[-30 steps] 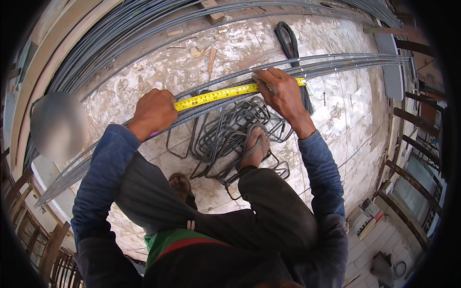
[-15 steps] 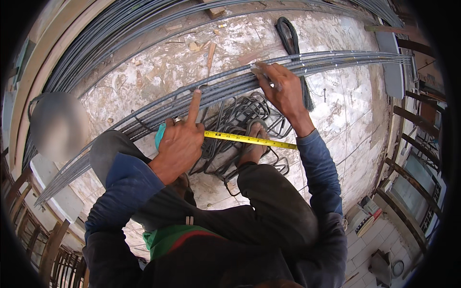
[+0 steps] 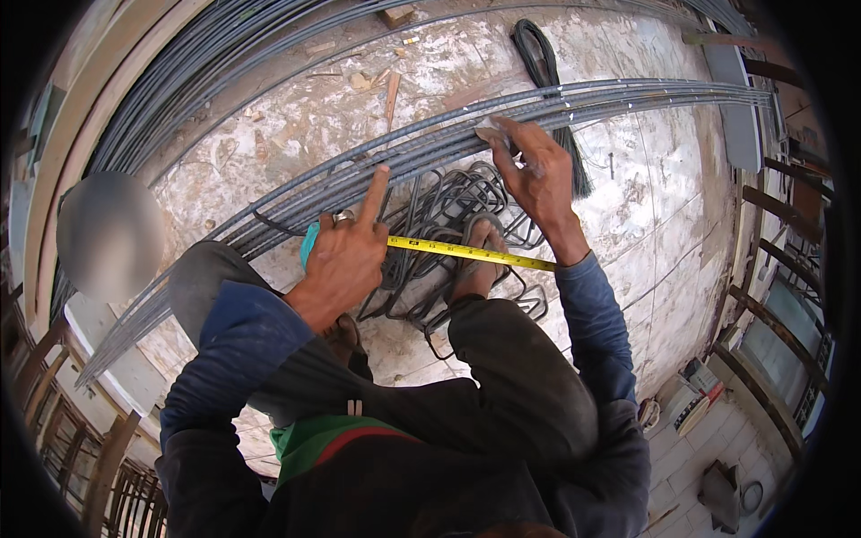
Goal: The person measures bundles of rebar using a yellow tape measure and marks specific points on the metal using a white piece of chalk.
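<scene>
Left hand [image 3: 345, 264] grips a tape measure [image 3: 471, 253] above the floor [image 3: 650, 193], right hand [image 3: 541, 172] pinches a small pale piece [image 3: 489, 130] at the steel rods [image 3: 439, 152].
The left hand is closed around the tape's teal case, its index finger stretched out to the near side of the rods; whether the fingertip touches them is hard to tell. The yellow blade extends rightward, in front of the bent steel frames [image 3: 430, 206] and a sandalled foot [image 3: 481, 255], its far end beside the right wrist. The right hand's thumb and fingers are drawn narrow around the piece. A dark wire coil [image 3: 529, 58] lies beyond, passing under the rods.
</scene>
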Motion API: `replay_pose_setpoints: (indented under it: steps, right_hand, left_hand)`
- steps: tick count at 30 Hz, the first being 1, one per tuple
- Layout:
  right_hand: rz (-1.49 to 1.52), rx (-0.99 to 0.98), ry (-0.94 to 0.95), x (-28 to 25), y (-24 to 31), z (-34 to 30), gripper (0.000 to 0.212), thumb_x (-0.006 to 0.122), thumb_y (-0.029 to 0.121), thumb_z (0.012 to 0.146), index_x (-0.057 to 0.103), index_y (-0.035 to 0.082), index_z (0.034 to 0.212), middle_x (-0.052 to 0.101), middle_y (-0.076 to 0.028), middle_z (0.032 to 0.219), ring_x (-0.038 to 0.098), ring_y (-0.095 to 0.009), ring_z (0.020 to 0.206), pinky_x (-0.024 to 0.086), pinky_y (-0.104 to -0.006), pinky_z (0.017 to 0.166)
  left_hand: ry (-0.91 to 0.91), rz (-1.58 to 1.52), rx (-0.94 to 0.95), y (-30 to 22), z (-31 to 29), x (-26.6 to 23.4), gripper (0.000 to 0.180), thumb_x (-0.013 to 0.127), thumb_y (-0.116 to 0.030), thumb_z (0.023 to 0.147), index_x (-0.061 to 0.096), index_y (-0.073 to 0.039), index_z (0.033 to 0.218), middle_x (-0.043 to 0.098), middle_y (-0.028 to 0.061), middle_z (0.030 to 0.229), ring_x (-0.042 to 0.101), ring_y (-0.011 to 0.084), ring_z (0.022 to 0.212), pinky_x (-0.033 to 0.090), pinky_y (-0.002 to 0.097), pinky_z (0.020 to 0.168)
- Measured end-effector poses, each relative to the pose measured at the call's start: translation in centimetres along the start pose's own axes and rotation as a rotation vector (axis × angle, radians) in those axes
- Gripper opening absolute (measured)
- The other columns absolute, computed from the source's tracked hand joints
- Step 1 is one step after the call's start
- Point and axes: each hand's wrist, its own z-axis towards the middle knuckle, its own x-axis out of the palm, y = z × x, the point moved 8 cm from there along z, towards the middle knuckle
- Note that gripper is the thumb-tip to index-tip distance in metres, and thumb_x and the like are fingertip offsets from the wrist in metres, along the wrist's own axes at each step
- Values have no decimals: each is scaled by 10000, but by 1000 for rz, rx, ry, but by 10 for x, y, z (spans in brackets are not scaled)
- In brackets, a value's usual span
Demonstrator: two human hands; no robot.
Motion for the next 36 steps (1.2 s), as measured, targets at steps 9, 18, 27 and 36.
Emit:
replay_pose_setpoints:
  steps: [9,18,27,36]
  right_hand:
    - [-147,-123,43,14,16,-13,400,753,3,767,692,65,1157,577,-80,772,618,-261,696,515,-377,604]
    - [-73,-65,-143,3,6,-25,424,756,-29,773,692,59,1183,637,-86,798,634,-252,705,520,-362,614]
    - [-80,-29,-139,10,-3,-62,404,771,-61,788,698,28,1175,649,-103,793,628,-236,665,501,-346,589]
    - [-93,35,66,24,-6,-76,395,776,-18,752,683,33,1133,647,-109,817,647,-272,726,523,-364,624]
  left_hand:
    - [155,29,-5,3,6,20,157,690,-102,730,718,-3,849,143,330,1637,721,291,714,528,512,747]
    - [114,150,44,-4,7,28,170,679,-149,777,735,-14,865,115,376,1623,703,263,657,524,533,752]
    - [141,175,33,-5,8,31,104,668,-48,762,703,36,813,77,392,1615,707,292,668,538,539,795]
    - [169,103,66,-1,6,19,142,691,-127,755,728,-17,838,232,366,1593,714,285,697,545,502,735]
